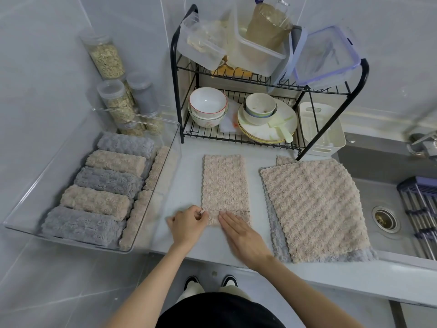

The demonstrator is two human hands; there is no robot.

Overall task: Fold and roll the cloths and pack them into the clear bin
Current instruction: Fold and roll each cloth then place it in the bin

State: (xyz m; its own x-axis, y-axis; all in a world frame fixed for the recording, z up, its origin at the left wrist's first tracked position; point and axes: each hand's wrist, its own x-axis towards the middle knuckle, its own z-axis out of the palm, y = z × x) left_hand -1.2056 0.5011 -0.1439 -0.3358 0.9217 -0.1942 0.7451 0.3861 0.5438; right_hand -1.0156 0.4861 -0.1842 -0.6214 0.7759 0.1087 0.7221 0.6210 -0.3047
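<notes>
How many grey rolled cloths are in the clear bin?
3 grey rolled cloths in the clear bin's left column: far end, middle, near end, alternating with beige rolls. More may hide underneath.

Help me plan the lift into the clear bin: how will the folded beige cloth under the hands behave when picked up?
Probably floppy: the folded beige cloth lies flat and limp, and its fluffy pile suggests it is light. The left hand pinches its near corner while the right hand presses it flat, so it likely springs open unless held.

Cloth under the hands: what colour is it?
Beige; the cloth shows best in the head view.
</notes>
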